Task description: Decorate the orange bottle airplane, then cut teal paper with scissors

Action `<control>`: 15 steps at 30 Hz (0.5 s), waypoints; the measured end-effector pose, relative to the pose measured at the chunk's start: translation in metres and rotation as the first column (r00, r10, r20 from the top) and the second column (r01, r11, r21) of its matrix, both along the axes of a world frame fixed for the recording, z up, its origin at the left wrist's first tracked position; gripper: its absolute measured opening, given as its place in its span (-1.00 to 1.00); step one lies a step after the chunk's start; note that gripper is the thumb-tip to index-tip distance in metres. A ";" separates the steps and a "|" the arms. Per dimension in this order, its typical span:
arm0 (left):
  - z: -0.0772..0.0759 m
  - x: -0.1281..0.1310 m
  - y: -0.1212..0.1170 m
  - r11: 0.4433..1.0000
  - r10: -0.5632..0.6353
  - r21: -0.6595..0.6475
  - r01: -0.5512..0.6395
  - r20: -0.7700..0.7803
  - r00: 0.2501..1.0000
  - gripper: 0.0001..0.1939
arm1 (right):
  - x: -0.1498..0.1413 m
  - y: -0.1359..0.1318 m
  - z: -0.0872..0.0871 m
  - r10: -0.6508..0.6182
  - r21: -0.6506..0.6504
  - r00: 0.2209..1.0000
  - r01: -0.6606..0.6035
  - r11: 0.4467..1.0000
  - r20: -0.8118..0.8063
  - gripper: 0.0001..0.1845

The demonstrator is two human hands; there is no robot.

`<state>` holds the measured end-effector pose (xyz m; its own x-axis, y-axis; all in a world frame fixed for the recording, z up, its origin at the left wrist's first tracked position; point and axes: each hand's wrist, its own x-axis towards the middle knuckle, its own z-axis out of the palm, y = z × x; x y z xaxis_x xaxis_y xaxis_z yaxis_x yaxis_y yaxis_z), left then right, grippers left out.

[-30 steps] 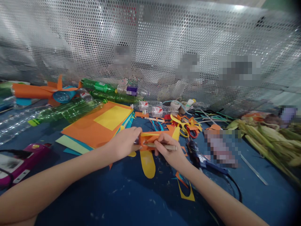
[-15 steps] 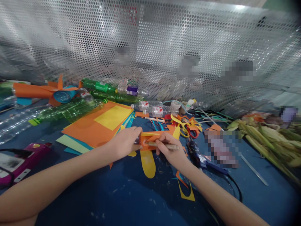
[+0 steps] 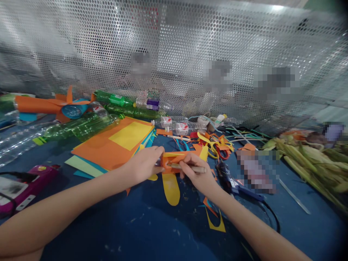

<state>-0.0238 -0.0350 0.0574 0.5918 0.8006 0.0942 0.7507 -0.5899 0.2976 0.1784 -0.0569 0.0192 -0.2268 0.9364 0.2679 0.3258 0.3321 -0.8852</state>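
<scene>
Head view: left hand [image 3: 146, 165] grips the orange paper piece [image 3: 167, 170], right hand [image 3: 198, 177] pinches a pen [image 3: 201, 169]; firm bracing and light pressure should serve best.

A small orange paper body [image 3: 169, 170], apparently tubular, is being gripped at its left end by the left hand [image 3: 145, 165] and is being held sideways over the blue tabletop [image 3: 122, 224]. A flat, round-ended yellow paper strip [image 3: 171, 190] is being shown jutting from its near side. A slim beige pen [image 3: 200, 169] is being held almost level by the right hand [image 3: 197, 177], its tip being directed leftward over the orange paper.
</scene>
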 end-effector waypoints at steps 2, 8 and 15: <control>0.000 0.000 0.000 1.000 0.005 -0.003 -0.005 -0.002 1.000 -0.76 | 0.000 0.000 0.000 -0.005 0.012 1.000 0.004 1.000 0.014 -0.79; 0.002 0.001 0.000 1.000 0.005 -0.011 -0.006 -0.010 1.000 -0.76 | 0.000 -0.001 0.000 0.019 0.002 1.000 -0.019 1.000 -0.001 -0.79; 0.003 0.000 -0.001 1.000 0.007 -0.013 -0.007 0.000 1.000 -0.79 | 0.000 0.000 -0.001 0.011 0.008 1.000 -0.011 1.000 0.011 -0.79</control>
<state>-0.0233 -0.0358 0.0605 0.5862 0.8059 0.0832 0.7548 -0.5805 0.3053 0.1788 -0.0573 0.0181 -0.2396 0.9317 0.2729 0.3317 0.3427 -0.8789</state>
